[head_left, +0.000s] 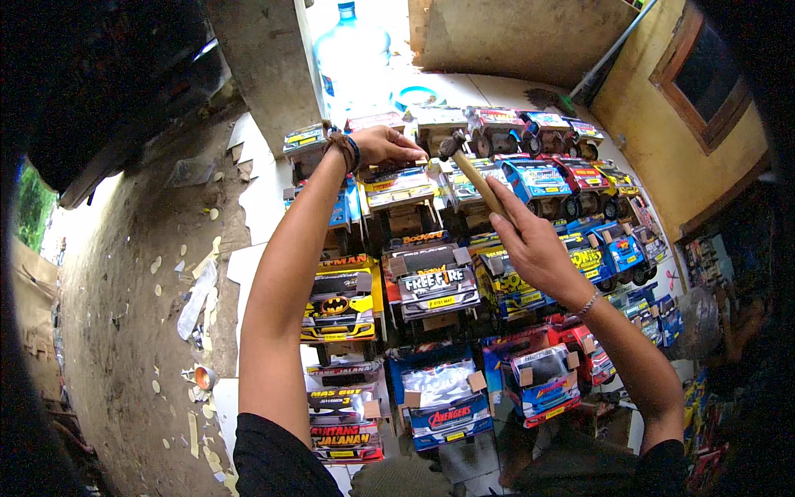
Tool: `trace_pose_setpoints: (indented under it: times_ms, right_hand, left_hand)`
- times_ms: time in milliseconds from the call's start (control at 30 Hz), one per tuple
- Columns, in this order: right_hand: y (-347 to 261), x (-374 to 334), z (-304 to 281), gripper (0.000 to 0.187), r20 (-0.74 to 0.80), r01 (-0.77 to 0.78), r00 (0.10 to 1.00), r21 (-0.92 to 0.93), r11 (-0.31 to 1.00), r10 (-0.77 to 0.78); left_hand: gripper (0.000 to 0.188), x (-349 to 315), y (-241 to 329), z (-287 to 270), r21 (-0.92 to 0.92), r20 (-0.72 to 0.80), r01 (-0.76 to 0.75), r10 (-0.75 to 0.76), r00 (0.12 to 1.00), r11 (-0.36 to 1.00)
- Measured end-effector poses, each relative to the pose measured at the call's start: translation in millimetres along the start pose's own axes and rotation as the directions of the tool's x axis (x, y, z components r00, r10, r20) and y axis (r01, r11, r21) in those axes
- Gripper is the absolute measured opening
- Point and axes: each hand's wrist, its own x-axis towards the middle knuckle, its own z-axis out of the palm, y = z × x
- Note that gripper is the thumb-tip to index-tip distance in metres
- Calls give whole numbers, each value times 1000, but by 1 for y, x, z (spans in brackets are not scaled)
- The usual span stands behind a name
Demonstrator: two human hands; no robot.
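My right hand (534, 248) grips a hammer (484, 182) by its wooden handle. The hammer's dark metal head is raised above the rows of toy trucks, just right of my left fingertips. My left hand (387, 149) reaches to the second row from the back, thumb and fingers pinched together over the top of a white and yellow toy truck (400, 189). Whatever lies between those fingertips is too small to make out. Beside it, under the hammer, sits a white and green toy truck (462, 184). A blue toy truck (534, 180) stands further right.
Rows of colourful toy trucks fill the tiled floor, including a yellow and black one (338, 306) and a blue one (447, 410) nearer me. A large blue water bottle (354, 50) stands behind. Paper scraps and an orange-lined cup (204, 378) lie on the dirt floor at left.
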Motion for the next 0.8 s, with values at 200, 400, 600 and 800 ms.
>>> trace_pose_setpoints:
  times_ms: [200, 400, 600, 800]
  right_hand:
    - [7, 18, 12, 61, 20, 160, 987, -316, 935, -163]
    - [3, 29, 19, 67, 69, 222, 975, -375, 900, -212]
    - [3, 32, 24, 69, 36, 251, 967, -322, 913, -253]
    - [6, 31, 30, 70, 46, 230, 972, -365, 902, -229]
  left_hand:
    - [34, 10, -14, -6, -70, 27, -18, 20, 999, 997]
    - [23, 25, -30, -12, -36, 4, -85, 85, 996, 996]
    - [21, 15, -20, -12, 48, 3, -39, 39, 999, 998]
    - [28, 14, -18, -11, 125, -42, 1, 4, 999, 992]
